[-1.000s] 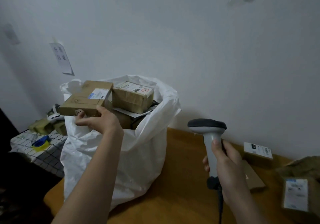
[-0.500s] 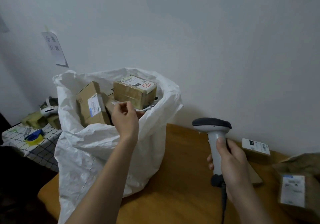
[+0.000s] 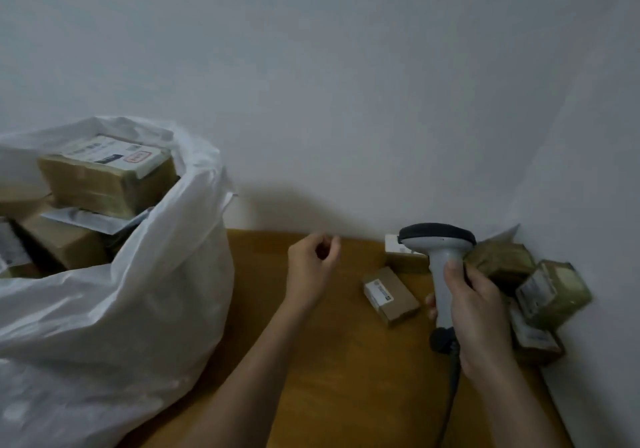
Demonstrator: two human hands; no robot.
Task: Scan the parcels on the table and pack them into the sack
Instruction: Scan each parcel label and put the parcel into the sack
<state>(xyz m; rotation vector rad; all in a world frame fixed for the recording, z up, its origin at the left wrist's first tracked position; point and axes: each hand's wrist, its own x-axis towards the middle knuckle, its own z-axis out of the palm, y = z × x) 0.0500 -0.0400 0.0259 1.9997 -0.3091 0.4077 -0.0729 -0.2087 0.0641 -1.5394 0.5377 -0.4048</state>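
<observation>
Crinkly white sack [image 3: 114,309], boxy cardboard parcels, R hand [image 3: 481,312] gripping scanner [image 3: 440,260]

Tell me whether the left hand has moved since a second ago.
Yes. The left hand has left the sack mouth and now hovers right of it, over the table.

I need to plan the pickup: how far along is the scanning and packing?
Done: several parcels already sit in the white sack, which looks nearly full. In hand: the right hand grips the scanner; the left hand holds nothing, above the table. Left: a small flat box and a few taped parcels in the corner.
</observation>
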